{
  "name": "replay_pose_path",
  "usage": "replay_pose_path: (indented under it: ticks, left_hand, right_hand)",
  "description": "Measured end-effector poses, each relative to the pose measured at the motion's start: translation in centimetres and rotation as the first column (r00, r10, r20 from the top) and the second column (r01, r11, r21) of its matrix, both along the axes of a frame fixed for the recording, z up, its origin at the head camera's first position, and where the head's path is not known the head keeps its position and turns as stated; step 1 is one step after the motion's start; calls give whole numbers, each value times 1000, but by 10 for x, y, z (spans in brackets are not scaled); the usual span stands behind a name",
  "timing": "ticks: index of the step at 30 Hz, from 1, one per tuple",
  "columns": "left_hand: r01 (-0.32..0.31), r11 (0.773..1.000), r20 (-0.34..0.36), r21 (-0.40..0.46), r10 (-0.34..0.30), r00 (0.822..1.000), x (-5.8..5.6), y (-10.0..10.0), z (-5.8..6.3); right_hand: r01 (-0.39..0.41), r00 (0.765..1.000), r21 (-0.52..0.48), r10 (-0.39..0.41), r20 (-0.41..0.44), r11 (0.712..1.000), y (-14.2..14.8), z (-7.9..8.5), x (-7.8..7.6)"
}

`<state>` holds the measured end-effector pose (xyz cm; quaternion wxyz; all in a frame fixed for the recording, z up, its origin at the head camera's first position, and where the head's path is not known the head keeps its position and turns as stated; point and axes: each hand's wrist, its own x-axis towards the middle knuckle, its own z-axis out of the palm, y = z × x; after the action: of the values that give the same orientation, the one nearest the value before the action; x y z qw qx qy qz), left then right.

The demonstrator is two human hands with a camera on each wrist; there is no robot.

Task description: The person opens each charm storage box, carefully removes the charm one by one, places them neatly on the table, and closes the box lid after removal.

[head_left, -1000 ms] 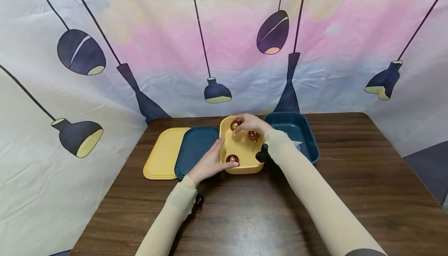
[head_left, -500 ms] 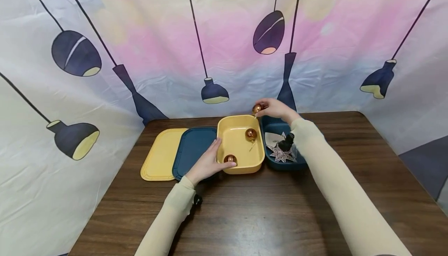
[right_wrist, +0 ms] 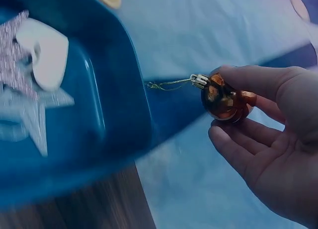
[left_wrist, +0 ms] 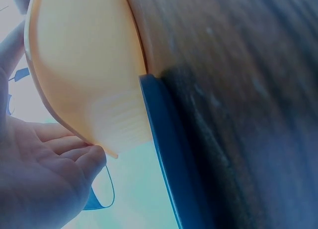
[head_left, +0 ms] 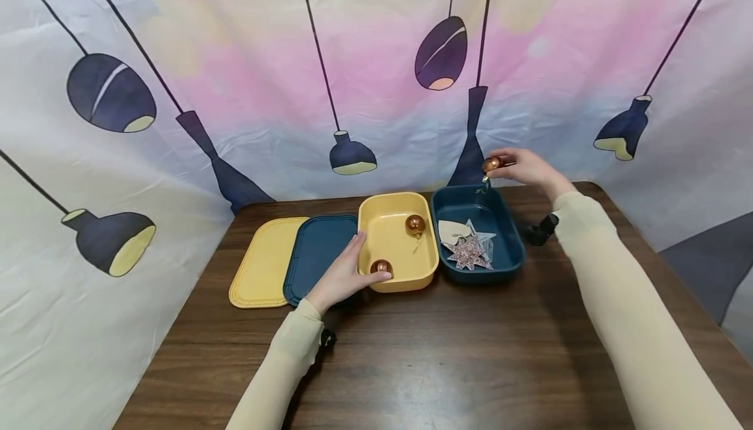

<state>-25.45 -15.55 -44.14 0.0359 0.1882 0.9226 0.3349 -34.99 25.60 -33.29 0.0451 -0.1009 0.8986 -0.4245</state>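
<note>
- Brown wood-grain table (head_left: 447, 358); lamp-print cloth (head_left: 259, 90) behind.
- Right hand (head_left: 526, 167) pinches copper bauble (head_left: 491, 165).
- Left hand (head_left: 343, 274) grips yellow box (head_left: 408, 285).
- Yellow lid (head_left: 259, 270) partly covered; sleeves (head_left: 623, 299) cut off.

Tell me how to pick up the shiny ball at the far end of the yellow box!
Probably pinch the round sides of the ball, coming from above: it lies inside the yellow box, whose walls stand around it and whose top is open. Its cap and string point to the box's near end, away from that grip.
</note>
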Motion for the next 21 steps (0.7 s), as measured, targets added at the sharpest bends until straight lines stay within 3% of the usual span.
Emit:
replay_pose_path:
  ticks: [11,21]
  left_hand:
    - [7,1000,-4,3,-7,1000,-1,-1,0]
    - [-5,1000,0,3,5,1000,-2,1,-3]
  right_hand:
    - [120,991,-15,-119,57,993,68,-6,26]
    - [129,988,-15,-128,87,991,87,-38,38]
